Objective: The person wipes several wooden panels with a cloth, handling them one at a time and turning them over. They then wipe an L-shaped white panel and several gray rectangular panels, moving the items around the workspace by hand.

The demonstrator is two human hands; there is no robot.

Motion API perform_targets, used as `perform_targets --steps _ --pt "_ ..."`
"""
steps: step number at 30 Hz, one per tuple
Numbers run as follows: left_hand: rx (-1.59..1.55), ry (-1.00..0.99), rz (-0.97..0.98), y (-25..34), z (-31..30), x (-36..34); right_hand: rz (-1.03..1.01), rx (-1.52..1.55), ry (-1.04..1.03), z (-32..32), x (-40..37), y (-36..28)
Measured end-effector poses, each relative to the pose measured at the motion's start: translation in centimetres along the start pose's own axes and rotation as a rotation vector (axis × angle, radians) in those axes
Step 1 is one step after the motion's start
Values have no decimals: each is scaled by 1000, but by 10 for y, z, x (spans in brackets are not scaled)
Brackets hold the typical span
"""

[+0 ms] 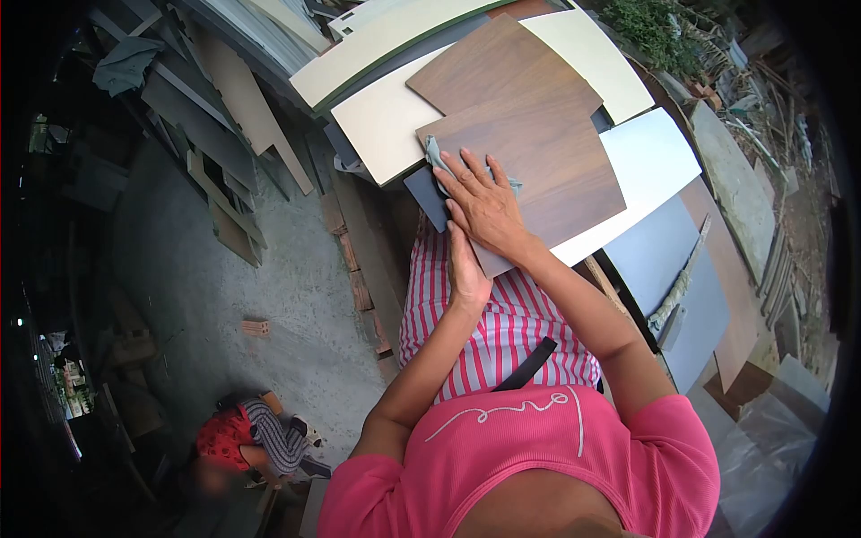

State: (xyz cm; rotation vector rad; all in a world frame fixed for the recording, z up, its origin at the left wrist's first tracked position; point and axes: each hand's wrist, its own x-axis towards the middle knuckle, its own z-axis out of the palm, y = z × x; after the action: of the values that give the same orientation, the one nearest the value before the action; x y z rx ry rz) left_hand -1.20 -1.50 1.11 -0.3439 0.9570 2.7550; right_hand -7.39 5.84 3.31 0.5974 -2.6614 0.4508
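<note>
A wood-grain brown board [547, 170] lies at an angle over other panels, its near corner by my lap. My right hand [489, 211] rests on its left part, fingers spread, keeping a grey-blue cloth [432, 152] pressed against the surface. Most of the cloth is hidden under the palm; parts show by the fingertips and beside the palm. Along the near left edge, my left hand [468, 269] holds the board, just below my right hand. A dark grey panel [425, 195] sticks out beside the fingers.
Beneath lie another brown board [502, 67] and cream panels [381, 117]. Grey-blue panels [668, 278] lean at the right, with a rough stick [686, 278] across them. More panels [202, 125] stand at left. Another person [256, 439] crouches lower left near a brick [256, 327].
</note>
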Motion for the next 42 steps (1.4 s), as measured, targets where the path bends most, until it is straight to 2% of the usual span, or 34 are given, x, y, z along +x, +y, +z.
perform_targets --steps 4,7,9,12,13,15,17,18,20,22,26,30,34,36,38,40,42 --pt "-132 -19 -78 2 -9 1 -62 91 -79 -10 -27 -8" --pt "-189 -8 -112 4 -8 -1 -101 117 -63 -10 -55 -9" --pt "-26 113 -44 5 -7 -3 -112 126 -75 -15 -75 -7" --pt "-6 59 0 1 -11 3 -118 165 -141 -25 -95 3" --pt "-8 64 -1 1 -12 3 -88 139 -176 -28 -100 8" --pt "-124 -64 -77 2 -12 3 -57 112 -211 -36 -107 18" --pt "-98 -60 -77 3 -9 4 98 24 -237 -43 -107 34" --pt "-69 -34 -79 3 -7 3 98 24 -237 -44 -108 43" --pt "-38 -11 -80 0 -9 3 279 -93 -178 -43 -109 68" --pt "-11 47 -87 -5 -15 5 374 -127 -103 -42 -110 94" --pt "10 28 -79 0 -9 1 513 -167 20 -40 -114 140" --pt "25 33 -77 3 -5 -2 595 -145 85 -38 -113 160" --pt "73 -7 -30 2 -8 1 592 -203 155 -33 -112 165" --pt "98 -23 -40 -1 -11 0 644 -40 275 -36 -110 166" --pt "121 -37 -49 -4 -14 -4 688 -101 296 -38 -108 168" --pt "129 -9 -241 -3 -13 -11 736 -147 348 -42 -107 173" --pt "170 -30 -255 -4 -13 -12 770 -95 388 -51 -108 179"
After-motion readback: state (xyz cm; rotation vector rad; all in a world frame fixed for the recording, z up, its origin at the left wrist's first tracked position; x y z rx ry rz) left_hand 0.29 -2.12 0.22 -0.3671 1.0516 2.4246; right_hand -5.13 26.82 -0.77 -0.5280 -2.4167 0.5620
